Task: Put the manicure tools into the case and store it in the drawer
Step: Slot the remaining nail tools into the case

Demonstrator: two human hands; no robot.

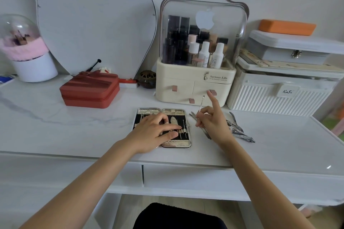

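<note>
The left hand [158, 129] is pressing flat on the open case [184, 142]; the right hand [212, 121] is pinching a thin tool [201, 103], needing a free loop next.

Open case [163, 128] lies before the organizer [195, 83], loose tools [240, 130] at its right.

My left hand [156, 132] lies flat, palm down, fingers spread and pressing. My right hand [214, 121] is raised, index finger sticking up, thumb and other fingers pinching something thin.
</note>
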